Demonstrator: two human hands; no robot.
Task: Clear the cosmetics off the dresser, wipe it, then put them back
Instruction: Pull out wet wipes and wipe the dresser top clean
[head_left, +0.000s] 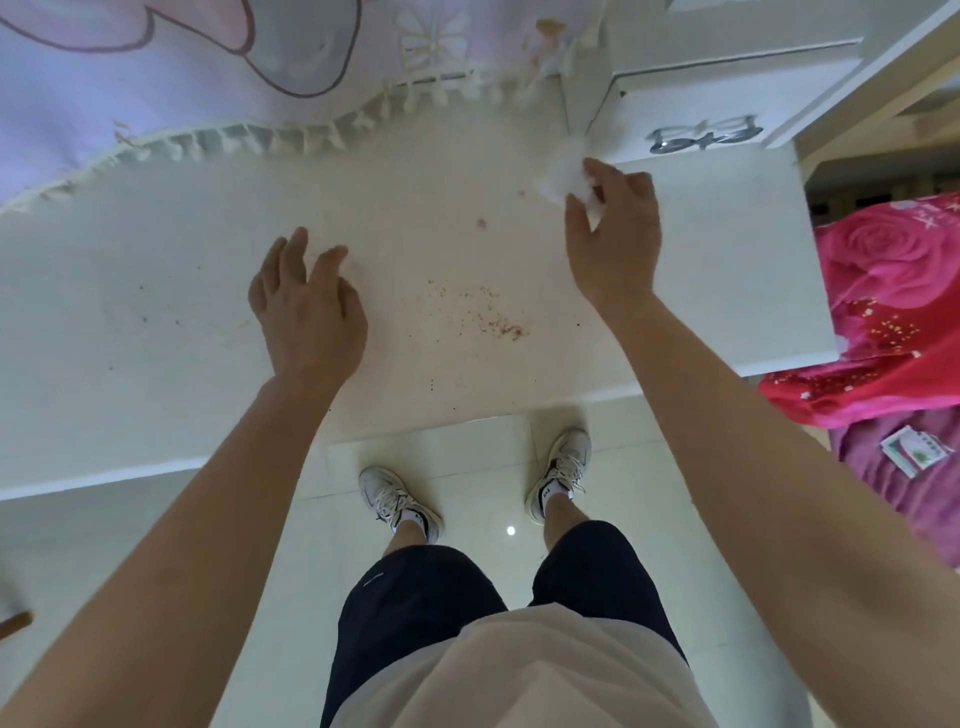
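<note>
Across the table (156, 291), crumbs (483, 312) lie between our hands: left hand (306, 312) open, right hand (615, 234) pinching a tissue (566, 174).

There are two hands: the left hand (306, 312) and the right hand (615, 244). One white tissue (569, 174) is there, one dresser top (156, 312), one fringed cloth (182, 78), one metal handle (704, 136), two shoes (387, 496), and one patch of reddish crumbs (488, 312)

Head camera, steeply downward, close over dresser top (156, 332), edges perhaps warped
</note>
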